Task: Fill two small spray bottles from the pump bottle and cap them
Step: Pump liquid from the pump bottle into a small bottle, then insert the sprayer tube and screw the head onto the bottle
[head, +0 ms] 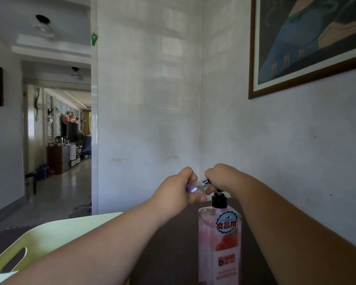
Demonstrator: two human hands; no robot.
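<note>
Spray bottle (193, 188) lies sideways, gripped in the curled left hand (181, 192), its neck pointing at the right hand (220, 176), whose fingers pinch the black cap (206, 181). The pump bottle (219, 233) stands just below those fingers.

The pump bottle (220, 239) is clear with pink liquid, a black pump collar and a blue-and-white label with red characters, the small spray bottle (194, 187) shows purple, the basket (49, 235) is pale green, and the table (173, 254) is dark brown.
</note>
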